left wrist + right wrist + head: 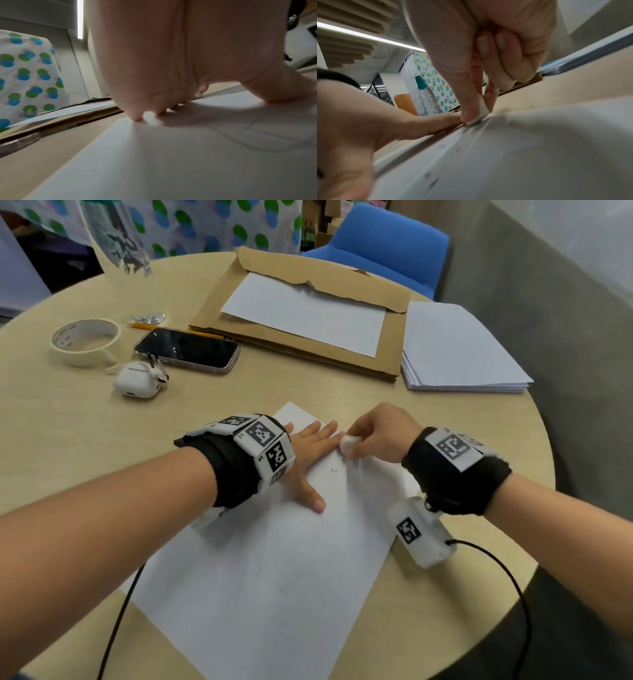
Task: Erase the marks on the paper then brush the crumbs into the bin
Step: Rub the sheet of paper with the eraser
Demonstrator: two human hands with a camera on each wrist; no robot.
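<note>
Paper (pixel 274 577) under eraser (pixel 347 442) in right hand (pixel 380 433).

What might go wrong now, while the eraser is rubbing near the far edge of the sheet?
1. The paper already ridges just beside the eraser; hard strokes by the right hand might crease or tear it.
2. The left hand presses flat only on the far part; the near part could shift.
3. Dark crumbs lie loose on the sheet, and no bin is in view, so they may scatter onto the table.

Round pale wood table (pixel 85 419), blue chair (pixel 387 244), grey wall (pixel 548 268).
</note>
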